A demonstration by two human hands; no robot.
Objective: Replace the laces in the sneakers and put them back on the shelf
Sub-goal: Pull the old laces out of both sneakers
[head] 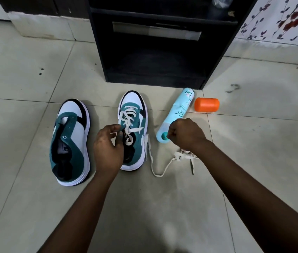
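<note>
Two teal, white and black sneakers stand on the tiled floor, toes toward the shelf. The left sneaker [71, 141] has bare eyelets and no lace. The right sneaker [134, 125] carries a white lace [129, 121] threaded through most eyelets. My left hand [108, 145] pinches that lace beside the upper eyelets. My right hand [184, 134] is closed in a fist to the right of the shoe; the lace end it seems to pull is hidden. A loose white lace [175, 159] lies on the floor under my right wrist.
A black open shelf unit [155, 52] stands directly beyond the sneakers. A light-blue spray can [177, 110] lies on its side right of the laced shoe, with an orange cap [206, 105] beside it. A floral-patterned wall [281, 21] is at the far right.
</note>
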